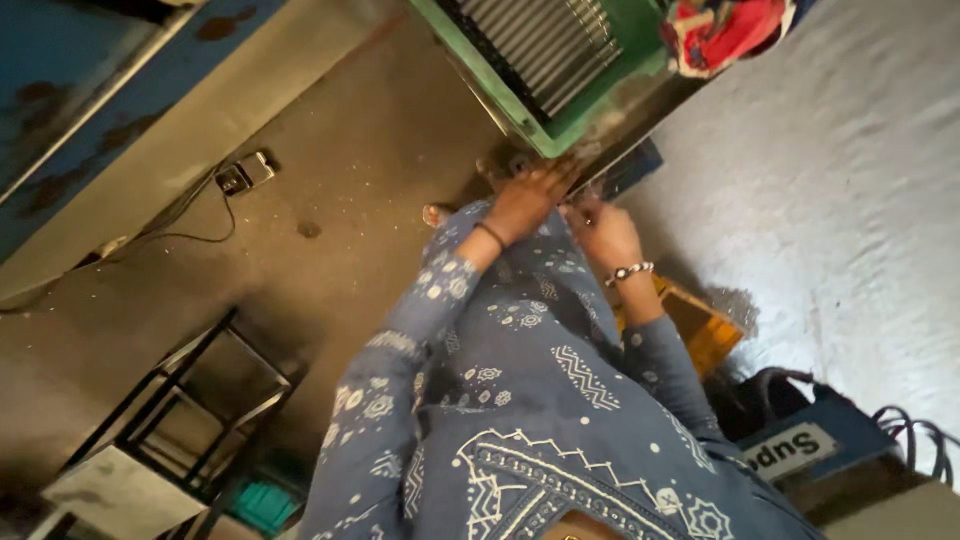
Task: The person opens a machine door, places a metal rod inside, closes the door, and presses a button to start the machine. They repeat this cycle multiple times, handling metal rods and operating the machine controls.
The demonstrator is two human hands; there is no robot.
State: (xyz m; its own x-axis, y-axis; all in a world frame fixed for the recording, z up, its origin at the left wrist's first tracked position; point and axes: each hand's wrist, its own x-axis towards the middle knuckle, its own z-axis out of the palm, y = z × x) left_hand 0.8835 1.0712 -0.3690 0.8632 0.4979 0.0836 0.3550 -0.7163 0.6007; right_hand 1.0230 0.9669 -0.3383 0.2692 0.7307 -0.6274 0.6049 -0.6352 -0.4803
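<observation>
A green machine (pixel 640 45) with a ribbed metal grille (pixel 545 45) stands ahead of me, with a metal lip along its lower edge (pixel 640 115). My left hand (pixel 530 198), a dark band on its wrist, lies on that lip with the fingers stretched out and apart. My right hand (pixel 603 232), wearing a beaded bracelet, is just beside it with the fingers curled at the same edge. Whether it grips anything is hidden. Both sleeves are blue with a white pattern.
A red cloth (pixel 725 30) lies on the machine's top. A socket with a cable (pixel 245 172) sits on the concrete floor. A black metal frame (pixel 190 390) is at lower left, with an orange box (pixel 705 328) and a blue case (pixel 800 440) by the white wall (pixel 850 150).
</observation>
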